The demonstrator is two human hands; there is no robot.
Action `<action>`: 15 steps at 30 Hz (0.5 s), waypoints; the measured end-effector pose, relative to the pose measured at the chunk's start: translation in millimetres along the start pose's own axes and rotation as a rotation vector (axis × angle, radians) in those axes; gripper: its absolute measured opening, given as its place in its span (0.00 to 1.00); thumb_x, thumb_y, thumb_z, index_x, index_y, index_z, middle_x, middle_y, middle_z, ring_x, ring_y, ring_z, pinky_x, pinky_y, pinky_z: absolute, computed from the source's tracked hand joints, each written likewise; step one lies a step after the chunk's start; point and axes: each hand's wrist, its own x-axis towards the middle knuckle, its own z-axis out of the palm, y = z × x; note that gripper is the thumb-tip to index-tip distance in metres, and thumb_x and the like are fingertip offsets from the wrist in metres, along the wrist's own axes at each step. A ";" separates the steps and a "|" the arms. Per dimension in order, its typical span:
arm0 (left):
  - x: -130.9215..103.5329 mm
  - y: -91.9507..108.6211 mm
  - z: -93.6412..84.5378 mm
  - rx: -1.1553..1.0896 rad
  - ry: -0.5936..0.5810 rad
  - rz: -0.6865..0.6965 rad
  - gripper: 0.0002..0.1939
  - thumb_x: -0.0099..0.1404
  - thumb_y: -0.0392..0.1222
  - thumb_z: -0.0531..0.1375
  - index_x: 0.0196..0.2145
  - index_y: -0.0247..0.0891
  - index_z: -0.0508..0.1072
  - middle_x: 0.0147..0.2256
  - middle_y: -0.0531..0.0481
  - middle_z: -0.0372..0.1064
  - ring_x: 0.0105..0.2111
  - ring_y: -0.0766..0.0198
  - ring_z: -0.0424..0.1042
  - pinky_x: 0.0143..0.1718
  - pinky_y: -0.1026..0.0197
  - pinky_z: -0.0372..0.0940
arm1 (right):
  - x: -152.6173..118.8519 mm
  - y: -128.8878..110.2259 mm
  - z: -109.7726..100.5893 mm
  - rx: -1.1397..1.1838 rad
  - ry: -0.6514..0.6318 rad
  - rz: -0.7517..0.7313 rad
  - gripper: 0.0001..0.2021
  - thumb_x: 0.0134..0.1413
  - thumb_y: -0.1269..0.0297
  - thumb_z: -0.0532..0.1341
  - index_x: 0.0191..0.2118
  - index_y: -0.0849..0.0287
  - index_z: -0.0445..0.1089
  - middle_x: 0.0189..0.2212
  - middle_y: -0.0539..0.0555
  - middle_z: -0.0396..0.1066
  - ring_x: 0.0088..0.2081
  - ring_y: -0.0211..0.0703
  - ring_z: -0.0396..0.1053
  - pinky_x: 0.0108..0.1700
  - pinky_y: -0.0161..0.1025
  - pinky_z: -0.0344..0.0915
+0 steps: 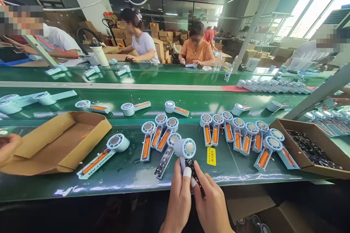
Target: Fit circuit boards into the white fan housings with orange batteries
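My left hand (179, 193) is closed round the handle of a light blue handheld fan (185, 147), its round head facing up and away from me. Against the handle, my right hand (210, 198) pinches a narrow black circuit board (194, 172). White covers wrap the fingertips or thumbs of both hands. Just left of them lies another fan with a dark circuit board (164, 162) in its handle. Several open fans with orange batteries (146, 143) lie beyond it, and a further group (246, 136) is on the right.
An open cardboard box (62, 145) stands at left, with a co-worker's hand (9, 149) beside it. A box of black circuit boards (314, 149) is at right. A yellow card (211, 156) lies on the bench. Fans (136, 107) sit along the green belt; several people work beyond.
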 end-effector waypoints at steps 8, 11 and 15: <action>-1.0 -18.4 5.6 -0.009 0.013 0.014 0.36 0.71 0.56 0.51 0.70 0.38 0.48 0.73 0.44 0.40 0.72 0.55 0.37 0.71 0.50 0.40 | 2.4 -2.5 0.2 -0.107 -0.072 -0.035 0.29 0.64 0.71 0.47 0.70 0.57 0.56 0.35 0.60 0.77 0.29 0.48 0.77 0.28 0.36 0.72; 2.6 -20.1 5.1 -0.014 0.048 0.029 0.37 0.70 0.59 0.53 0.70 0.42 0.51 0.72 0.47 0.43 0.72 0.53 0.39 0.71 0.49 0.44 | 8.1 -6.2 -14.6 -0.182 -0.260 -0.127 0.36 0.58 0.74 0.49 0.73 0.58 0.47 0.39 0.61 0.78 0.28 0.49 0.78 0.28 0.38 0.73; 5.9 -14.9 -0.8 -0.017 0.041 0.045 0.33 0.69 0.57 0.55 0.67 0.45 0.58 0.69 0.47 0.53 0.71 0.50 0.46 0.69 0.49 0.51 | 16.8 -6.6 -37.5 -0.181 -0.447 -0.199 0.42 0.54 0.73 0.52 0.74 0.62 0.38 0.45 0.63 0.78 0.36 0.54 0.79 0.38 0.42 0.75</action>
